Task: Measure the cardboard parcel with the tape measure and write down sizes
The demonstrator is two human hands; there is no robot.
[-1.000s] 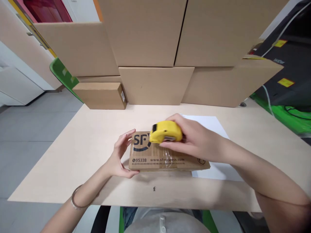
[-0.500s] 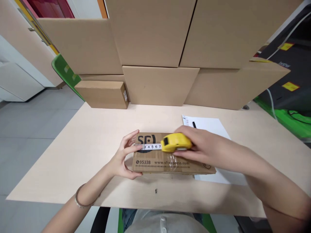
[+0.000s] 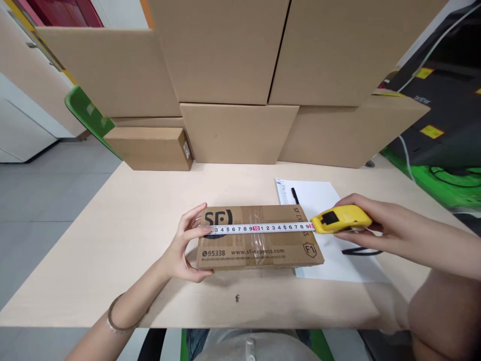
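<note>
A flat brown cardboard box with "SF" and "95338" printed on top lies in front of me, its right end over a sheet of white paper. My left hand grips its left end, a finger pressing the start of the tape blade against the top. Across the box's length runs the white blade of a tape measure, stretched to roughly the 20 mark. The yellow case sits just past the box's right edge, and my right hand is closed around it. A black strap hangs below that hand.
White paper with a black pen lies behind and right of the box. A smaller brown box stands at the back left. Large cardboard panels line the table's back edge. A dark Brother machine is at the right.
My right hand has moved right with the tape measure case, drawing the blade out from about 7 to about 20. My left hand stays on the box's left end.
</note>
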